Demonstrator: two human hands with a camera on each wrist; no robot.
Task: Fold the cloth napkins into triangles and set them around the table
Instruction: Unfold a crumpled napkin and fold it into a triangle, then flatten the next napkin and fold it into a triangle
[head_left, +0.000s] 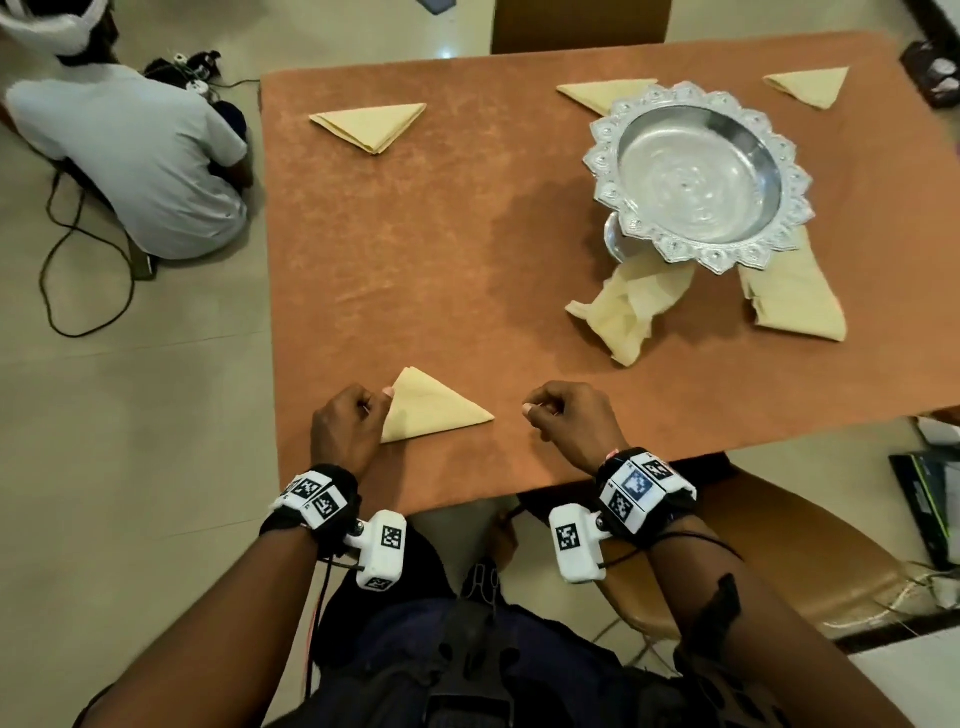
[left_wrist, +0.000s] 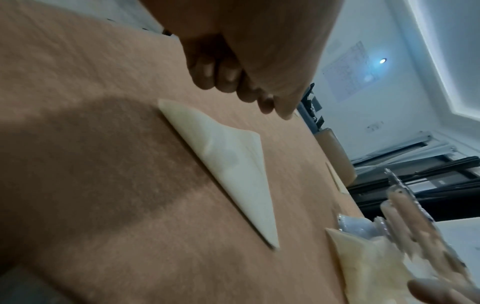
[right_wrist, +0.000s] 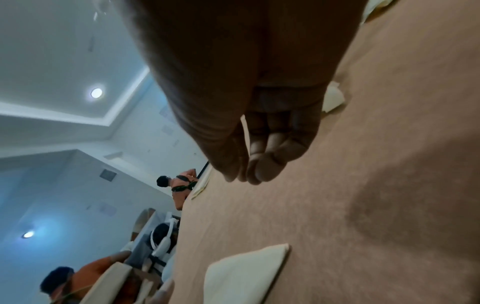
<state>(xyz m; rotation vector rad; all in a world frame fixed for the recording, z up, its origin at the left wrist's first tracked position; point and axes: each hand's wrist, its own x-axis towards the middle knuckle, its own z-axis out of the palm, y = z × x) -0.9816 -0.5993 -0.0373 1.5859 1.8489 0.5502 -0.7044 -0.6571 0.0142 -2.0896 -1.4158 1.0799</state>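
Observation:
A cream napkin folded into a triangle (head_left: 434, 410) (left_wrist: 228, 164) (right_wrist: 246, 273) lies flat on the brown tablecloth (head_left: 441, 249) near the front edge. My left hand (head_left: 348, 421) (left_wrist: 233, 82) sits at the napkin's left edge with fingers curled; in the left wrist view a gap shows between the fingers and the cloth. My right hand (head_left: 566, 415) (right_wrist: 259, 156) hovers to the right of the napkin, fingers curled against the thumb, holding nothing. Three more folded triangles lie at the far left (head_left: 371, 124), far middle (head_left: 597, 93) and far right (head_left: 810, 85).
A silver footed bowl (head_left: 701, 104) stands at the right, over a crumpled napkin (head_left: 623, 312) and a folded stack (head_left: 795, 296). A person sits on the floor at the left (head_left: 140, 156) among cables. Chairs stand at the far side (head_left: 576, 26) and near right (head_left: 779, 545).

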